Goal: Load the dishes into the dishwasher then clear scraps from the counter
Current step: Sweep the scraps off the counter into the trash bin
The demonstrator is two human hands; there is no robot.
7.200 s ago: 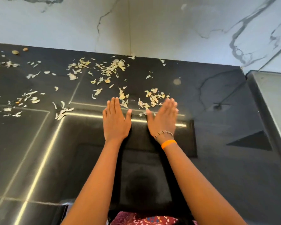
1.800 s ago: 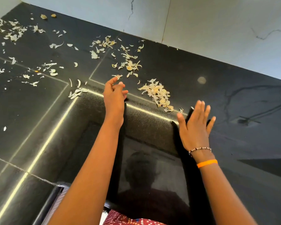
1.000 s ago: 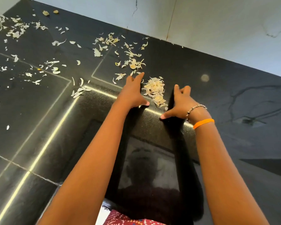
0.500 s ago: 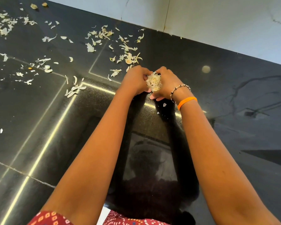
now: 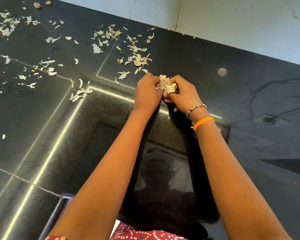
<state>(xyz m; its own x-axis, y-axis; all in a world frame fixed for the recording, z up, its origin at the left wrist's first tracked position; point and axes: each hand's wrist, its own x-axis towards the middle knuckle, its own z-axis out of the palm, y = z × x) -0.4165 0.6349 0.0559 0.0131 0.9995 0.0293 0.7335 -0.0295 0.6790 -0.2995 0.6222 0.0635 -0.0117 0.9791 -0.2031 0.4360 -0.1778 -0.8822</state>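
- The black stone surface (image 5: 232, 94) is polished and glossy, mirroring ceiling lights and the person.
- The pale, papery dry scraps (image 5: 137, 59) look thin, matt and curled.
- The white marble-look wall (image 5: 232, 18) is smooth.
- The orange wristband (image 5: 202, 122) looks like matt rubber.

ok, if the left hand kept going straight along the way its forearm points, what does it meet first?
The left hand points up and right, toward the wall. First in line look like the loose scraps on the counter just past its knuckles, then the wall. Depth is unclear.
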